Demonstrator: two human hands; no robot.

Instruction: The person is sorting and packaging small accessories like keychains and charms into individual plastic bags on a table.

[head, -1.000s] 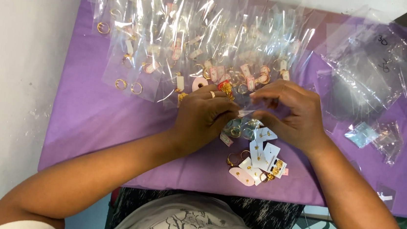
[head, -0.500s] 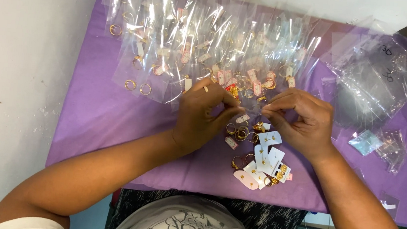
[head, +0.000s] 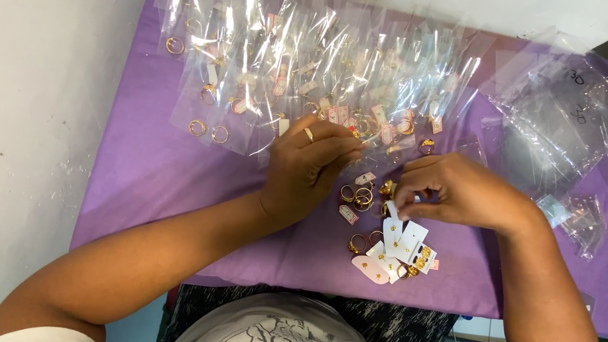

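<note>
- Left hand (head: 309, 166), a ring on one finger, holds a clear bag (head: 373, 153) pinched at its fingertips, above a purple cloth (head: 157, 173).
- Right hand (head: 456, 192) pinches a white earring card (head: 393, 211) (top of a small card pile (head: 396, 249)).
- Hands are apart, loose gold rings (head: 357, 195) between them.
- Bagged jewellery (head: 291, 67) lies beyond.

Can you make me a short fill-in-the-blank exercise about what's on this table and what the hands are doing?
1. The table is covered by a cloth of the colour ____.
2. The ring on the left hand is coloured ____.
3. The right hand pinches a small ____ earring card.
4. The packed jewellery at the far side sits in clear ____ bags.

Missing words: purple; gold; white; plastic
</note>
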